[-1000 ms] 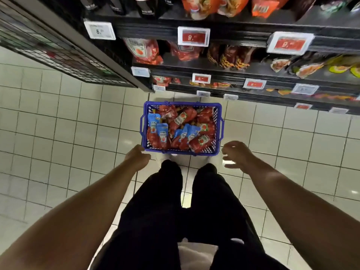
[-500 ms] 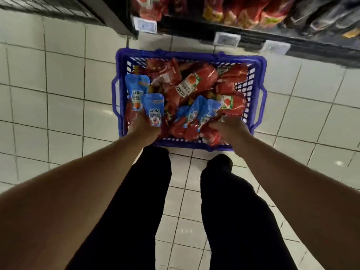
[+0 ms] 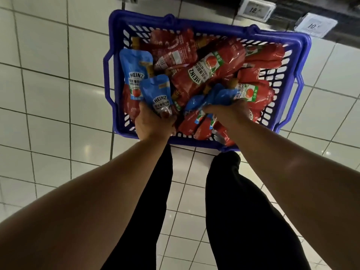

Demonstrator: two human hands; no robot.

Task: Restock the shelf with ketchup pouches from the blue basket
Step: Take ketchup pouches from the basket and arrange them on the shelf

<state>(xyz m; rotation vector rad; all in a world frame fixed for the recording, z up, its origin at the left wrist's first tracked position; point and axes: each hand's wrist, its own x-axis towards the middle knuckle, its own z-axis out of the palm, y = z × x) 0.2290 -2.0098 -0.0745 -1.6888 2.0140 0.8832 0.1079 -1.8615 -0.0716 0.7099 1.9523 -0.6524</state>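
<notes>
Blue basket [image 3: 303,45] brims; left hand [image 3: 153,123] fingers clench a pouch [image 3: 157,94], right hand [image 3: 228,114] grasps pouches.

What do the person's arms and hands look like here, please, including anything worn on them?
Both forearms are bare, with no sleeves in view. The left hand and right hand wear no gloves; no watch, bracelet or ring is visible. Below them, the legs are in black trousers.

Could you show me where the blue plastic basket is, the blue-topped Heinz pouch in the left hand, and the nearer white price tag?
Blue plastic basket [image 3: 301,61]: head view, right rim.
Blue-topped Heinz ketchup pouch [image 3: 158,92]: head view, blue upper panel.
White price tag [image 3: 316,25]: head view, tag face.
</notes>
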